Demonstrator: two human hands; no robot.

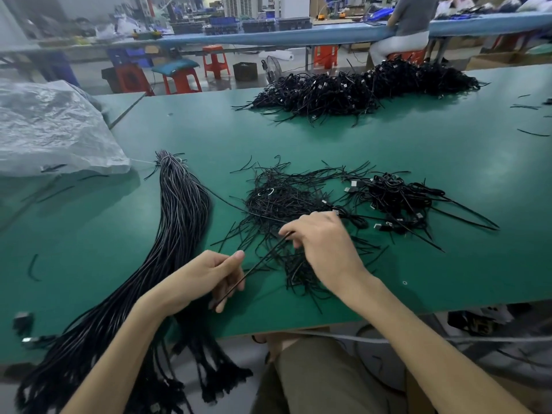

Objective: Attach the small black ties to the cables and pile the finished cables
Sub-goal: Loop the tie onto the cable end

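A loose heap of small black ties (277,201) lies mid-table. My right hand (319,243) hovers over its near edge and pinches one end of a thin black tie (260,265). My left hand (209,279) curls round the tie's other end, so it runs diagonally between both hands. A thick bundle of untied black cables (179,222) stretches from the table's middle down over the front edge at the left. A small pile of coiled, tied cables (394,198) with silver plugs sits to the right of the ties.
A big heap of black cables (358,88) lies at the far side of the green table (448,150). A clear plastic bag (50,130) sits at the left. A person sits at a bench beyond, among orange stools.
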